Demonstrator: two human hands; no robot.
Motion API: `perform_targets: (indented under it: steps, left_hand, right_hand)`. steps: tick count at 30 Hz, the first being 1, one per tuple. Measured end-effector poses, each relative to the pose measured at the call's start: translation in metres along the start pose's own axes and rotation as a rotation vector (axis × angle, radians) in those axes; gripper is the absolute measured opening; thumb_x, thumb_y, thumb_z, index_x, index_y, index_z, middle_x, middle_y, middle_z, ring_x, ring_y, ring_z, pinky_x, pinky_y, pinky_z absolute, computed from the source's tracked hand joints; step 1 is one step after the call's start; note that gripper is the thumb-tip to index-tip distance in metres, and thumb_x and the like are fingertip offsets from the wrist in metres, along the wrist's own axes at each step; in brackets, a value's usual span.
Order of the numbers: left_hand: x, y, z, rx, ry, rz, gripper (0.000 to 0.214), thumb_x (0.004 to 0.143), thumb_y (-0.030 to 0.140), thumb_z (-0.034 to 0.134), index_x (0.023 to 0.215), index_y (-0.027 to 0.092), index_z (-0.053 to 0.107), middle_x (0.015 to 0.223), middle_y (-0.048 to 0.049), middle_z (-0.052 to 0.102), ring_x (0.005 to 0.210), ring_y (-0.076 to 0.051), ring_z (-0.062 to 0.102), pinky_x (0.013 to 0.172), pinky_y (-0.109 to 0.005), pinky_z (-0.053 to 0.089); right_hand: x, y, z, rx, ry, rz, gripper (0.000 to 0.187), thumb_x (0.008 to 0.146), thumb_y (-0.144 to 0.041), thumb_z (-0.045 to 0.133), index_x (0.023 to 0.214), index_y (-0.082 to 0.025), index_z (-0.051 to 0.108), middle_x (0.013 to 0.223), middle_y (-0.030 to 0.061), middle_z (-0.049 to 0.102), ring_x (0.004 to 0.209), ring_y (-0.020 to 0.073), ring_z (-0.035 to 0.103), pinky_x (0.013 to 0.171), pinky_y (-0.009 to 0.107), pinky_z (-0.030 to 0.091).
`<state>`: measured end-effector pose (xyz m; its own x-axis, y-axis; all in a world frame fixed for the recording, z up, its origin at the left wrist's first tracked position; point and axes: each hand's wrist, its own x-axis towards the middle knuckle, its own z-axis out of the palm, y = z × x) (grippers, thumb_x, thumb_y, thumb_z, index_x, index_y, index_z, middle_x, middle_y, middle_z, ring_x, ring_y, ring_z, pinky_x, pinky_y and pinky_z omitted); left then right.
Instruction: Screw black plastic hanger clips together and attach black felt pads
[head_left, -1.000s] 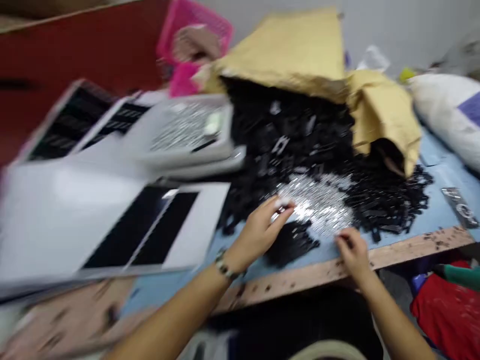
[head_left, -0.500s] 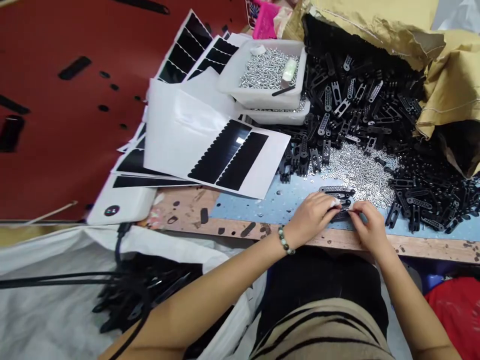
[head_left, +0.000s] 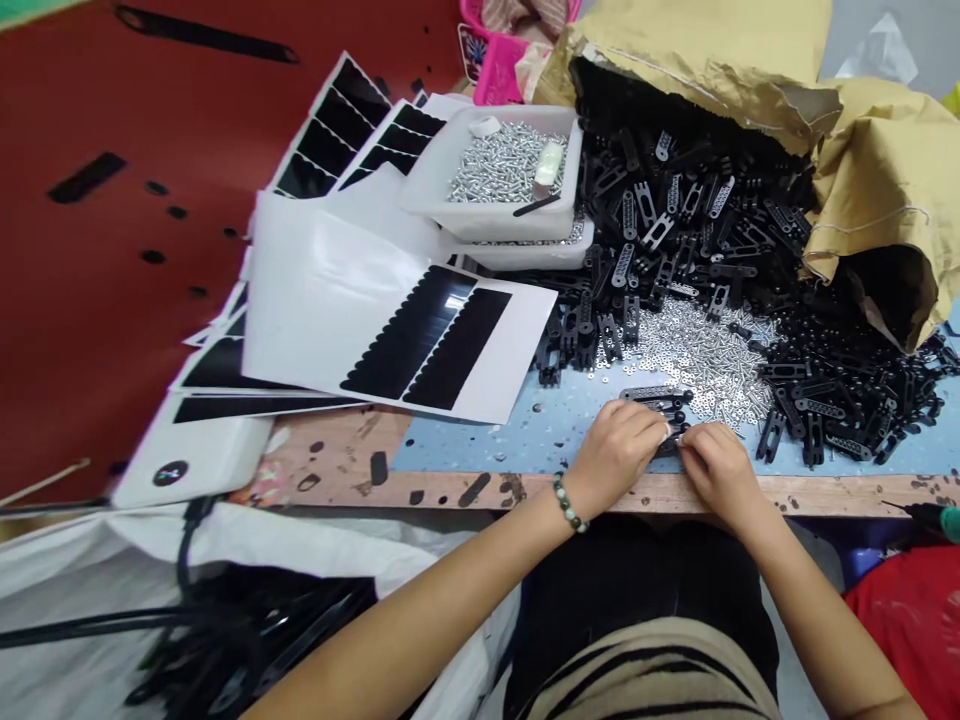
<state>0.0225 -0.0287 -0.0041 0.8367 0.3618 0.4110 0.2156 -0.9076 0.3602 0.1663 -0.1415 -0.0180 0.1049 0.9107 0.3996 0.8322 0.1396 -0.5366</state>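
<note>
My left hand (head_left: 616, 447), with a beaded bracelet on its wrist, is closed on a small black plastic part (head_left: 667, 446) at the front of the blue mat. The fingers of my right hand (head_left: 718, 466) pinch together at the right end of this part; whatever small piece they may hold is hidden. Just beyond my fingertips lie black perforated plastic links (head_left: 652, 394). Behind them spreads a pile of small silver screws and nuts (head_left: 697, 350).
A heap of black plastic parts (head_left: 675, 215) spills from torn brown paper sacks (head_left: 870, 170). Stacked white tubs (head_left: 424, 195) hold silver screws. Sheets of black stickers (head_left: 300, 300) lie left. A green-handled tool (head_left: 937, 518) shows at the right edge, and an open white sack (head_left: 67, 580) hangs below.
The camera view has shifted, so the table's things appear further left and lower. My right hand has drawn closer to my left at the black part. The green-handled tool has come into view.
</note>
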Motion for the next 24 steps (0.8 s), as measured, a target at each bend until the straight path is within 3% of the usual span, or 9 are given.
perform_targets:
  steps: [3,6,9,12,15,20,22,24]
  left_hand:
    - [-0.003,0.003,-0.004,-0.033,-0.005,-0.017,0.022,0.094,0.017,0.041,0.093,0.018,0.063,0.098,-0.0059,0.067,0.092,-0.020,0.058,0.080,-0.038,0.043]
    - [-0.007,0.003,-0.012,-0.054,-0.013,-0.075,0.026,0.092,0.026,0.049,0.116,0.020,0.057,0.117,-0.0110,0.058,0.109,-0.026,0.054,0.089,-0.044,0.045]
    - [-0.011,-0.002,-0.017,-0.046,-0.079,-0.159,0.068,0.084,0.040,0.060,0.142,0.020,0.029,0.143,-0.0172,0.033,0.133,-0.035,0.031,0.105,-0.053,0.034]
    - [-0.016,-0.012,-0.014,-0.044,-0.203,-0.206,0.092,0.078,0.050,0.065,0.147,0.020,0.011,0.152,-0.0187,0.015,0.140,-0.038,0.014,0.110,-0.056,0.026]
    - [-0.019,-0.022,-0.009,-0.056,-0.239,-0.197,0.084,0.080,0.046,0.062,0.146,0.019,0.015,0.149,-0.0193,0.023,0.138,-0.036,0.022,0.110,-0.053,0.029]
    - [-0.023,-0.039,-0.002,0.000,-0.115,-0.133,0.073,0.085,0.037,0.051,0.146,0.030,0.012,0.139,-0.0149,0.036,0.127,-0.034,0.043,0.100,-0.053,0.044]
    - [-0.024,-0.051,0.004,0.028,-0.046,-0.086,0.076,0.083,0.039,0.051,0.146,0.035,0.008,0.137,-0.0135,0.039,0.120,-0.036,0.049,0.094,-0.054,0.049]
    - [-0.023,-0.069,0.012,0.045,0.001,0.002,0.079,0.080,0.042,0.051,0.147,0.035,0.009,0.135,-0.0150,0.039,0.116,-0.039,0.051,0.089,-0.057,0.051]
  right_hand:
    - [-0.001,0.000,0.001,0.010,0.007,0.016,0.014,0.091,-0.014,0.045,0.086,-0.020,0.057,0.081,0.0057,0.062,0.078,0.0180,0.056,0.073,0.031,0.046]
    - [-0.001,-0.001,0.001,0.010,-0.001,0.034,0.015,0.091,-0.014,0.045,0.086,-0.020,0.057,0.081,0.0061,0.061,0.079,0.0184,0.056,0.073,0.031,0.047]
    - [-0.001,-0.002,0.002,0.020,-0.014,0.053,0.014,0.092,-0.017,0.044,0.087,-0.020,0.057,0.086,0.0073,0.061,0.082,0.0185,0.057,0.075,0.032,0.048]
    - [0.000,-0.003,0.004,0.079,-0.014,0.073,0.011,0.092,-0.019,0.045,0.089,-0.020,0.056,0.086,0.0070,0.061,0.083,0.0179,0.058,0.077,0.031,0.048]
    - [0.003,-0.004,0.009,0.046,-0.008,0.118,0.013,0.091,-0.017,0.043,0.089,-0.019,0.055,0.082,0.0055,0.060,0.078,0.0171,0.058,0.074,0.029,0.048]
    - [0.014,-0.005,0.025,-0.197,-0.066,0.053,0.012,0.083,-0.012,0.050,0.077,-0.020,0.055,0.072,0.0017,0.058,0.067,0.0164,0.055,0.060,0.026,0.044]
    - [0.021,-0.001,0.035,-0.271,-0.036,0.002,0.009,0.080,-0.019,0.057,0.072,-0.022,0.054,0.068,-0.0003,0.056,0.061,0.0159,0.053,0.053,0.026,0.041]
    - [0.033,0.009,0.047,-0.335,0.031,-0.019,0.019,0.075,-0.033,0.065,0.065,-0.022,0.052,0.065,-0.0012,0.054,0.055,0.0154,0.050,0.045,0.027,0.036]
